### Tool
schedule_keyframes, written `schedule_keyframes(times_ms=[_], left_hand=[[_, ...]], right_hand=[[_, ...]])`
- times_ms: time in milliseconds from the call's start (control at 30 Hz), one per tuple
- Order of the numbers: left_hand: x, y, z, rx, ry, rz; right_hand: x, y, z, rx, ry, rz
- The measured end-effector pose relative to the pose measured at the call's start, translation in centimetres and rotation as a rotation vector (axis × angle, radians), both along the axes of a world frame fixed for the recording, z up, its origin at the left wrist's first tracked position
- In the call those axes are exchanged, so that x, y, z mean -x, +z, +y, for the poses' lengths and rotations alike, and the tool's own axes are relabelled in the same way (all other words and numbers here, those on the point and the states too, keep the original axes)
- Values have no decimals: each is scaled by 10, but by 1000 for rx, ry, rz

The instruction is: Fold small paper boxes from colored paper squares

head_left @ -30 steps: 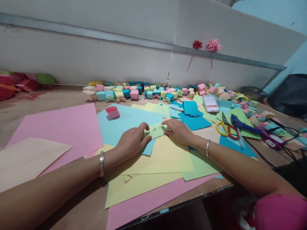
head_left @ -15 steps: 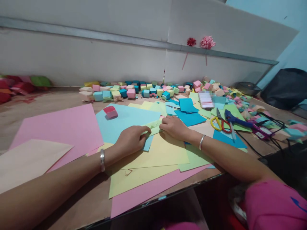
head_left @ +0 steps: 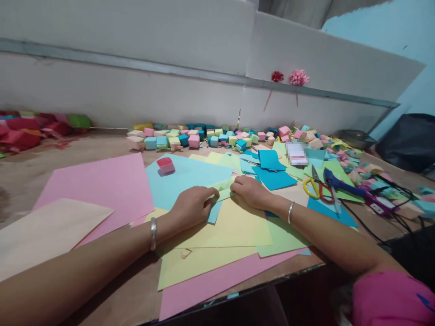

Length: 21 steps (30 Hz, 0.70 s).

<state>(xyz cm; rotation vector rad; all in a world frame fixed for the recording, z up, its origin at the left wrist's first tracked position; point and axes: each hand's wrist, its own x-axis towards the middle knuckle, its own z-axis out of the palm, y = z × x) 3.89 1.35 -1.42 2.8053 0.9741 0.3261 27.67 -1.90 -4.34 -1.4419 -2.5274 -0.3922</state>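
"left hand [head_left: 190,204] and right hand [head_left: 252,192] were apart, touching opposite ends of the green strip [head_left: 225,195]?"

"yes, over yellow paper [head_left: 238,227]; grips unclear. left fingers [head_left: 211,192] had just drawn in, probably steadying folds."

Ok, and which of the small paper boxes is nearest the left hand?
The pink box with its red inside showing. It is the only one on the large light blue sheet; the other boxes are crowded farther back, along the wall.
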Motion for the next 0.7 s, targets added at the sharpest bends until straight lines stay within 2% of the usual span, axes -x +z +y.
schedule_keyframes(times_ms=[533, 700], left_hand=[[-2, 2, 0, 30, 45, 44], [-3, 4, -1, 38, 43, 48]], right_hand=[[-4, 1, -4, -46, -16, -15], [-10, 10, -7, 6, -19, -22]])
